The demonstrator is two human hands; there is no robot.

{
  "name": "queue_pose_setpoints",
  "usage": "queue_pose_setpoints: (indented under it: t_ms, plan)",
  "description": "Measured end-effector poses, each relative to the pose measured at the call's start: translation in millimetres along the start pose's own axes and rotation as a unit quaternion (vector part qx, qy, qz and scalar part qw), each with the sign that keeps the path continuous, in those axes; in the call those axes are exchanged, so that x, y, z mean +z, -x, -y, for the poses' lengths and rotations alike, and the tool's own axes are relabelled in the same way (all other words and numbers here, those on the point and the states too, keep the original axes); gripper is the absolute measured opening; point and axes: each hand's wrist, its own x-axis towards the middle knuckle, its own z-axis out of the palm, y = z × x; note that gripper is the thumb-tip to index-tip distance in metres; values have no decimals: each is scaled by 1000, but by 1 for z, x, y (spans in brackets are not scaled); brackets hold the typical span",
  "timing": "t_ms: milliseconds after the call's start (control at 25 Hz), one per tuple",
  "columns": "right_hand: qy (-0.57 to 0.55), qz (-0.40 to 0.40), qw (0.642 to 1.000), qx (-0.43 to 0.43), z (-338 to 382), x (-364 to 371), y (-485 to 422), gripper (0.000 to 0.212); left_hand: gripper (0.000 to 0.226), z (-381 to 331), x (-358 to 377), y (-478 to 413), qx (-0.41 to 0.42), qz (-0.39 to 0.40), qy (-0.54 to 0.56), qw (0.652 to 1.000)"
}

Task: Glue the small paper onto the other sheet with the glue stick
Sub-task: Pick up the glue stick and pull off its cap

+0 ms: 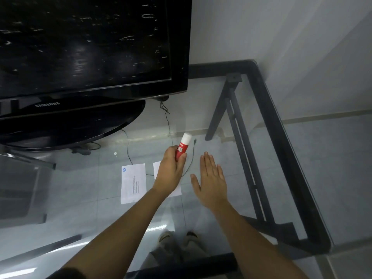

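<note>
Centre of frame: the left hand (171,172) holds a red glue stick (182,147), white cap pointing up, its fingers (182,159) closed around the barrel. The right hand (211,183) is flat and open, holding nothing, above the glass surface (291,178). A printed sheet (133,183) lies left of centre; a second paper (158,168) is partly hidden beneath the left hand.

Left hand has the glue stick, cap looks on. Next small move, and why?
Probably bring the open right hand over to pull off the white cap. The left hand grips the red glue stick by its body with the cap seemingly still on, and both white paper sheets, the printed one and the partly hidden one, lie unglued on the glass table.
</note>
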Motion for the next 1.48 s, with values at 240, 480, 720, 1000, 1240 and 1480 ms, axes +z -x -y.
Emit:
queue_pose_setpoints:
  t_ms: [240,480,720,1000,1240,1480]
  plan:
    - [-346,-44,934,78,20,-49,-15,48,34,7,-17,19,1,15,-13,1000]
    - [-491,21,870,31,37,-91,-25,18,31,0,-31,24,80,43,-39,995]
    - [-545,-39,832,95,19,-94,-46,15,32,22,-50,40,10,48,-76,996]
    - [-291,-56,954,-38,9,-55,-69,29,35,36,-66,58,-2,30,-91,995]
    - [-258,-22,966,-22,6,-60,-69,64,31,24,-75,59,15,11,-81,997]
    - [-366,-90,926,-28,39,-114,0,26,22,-23,-95,60,58,-23,2,998]
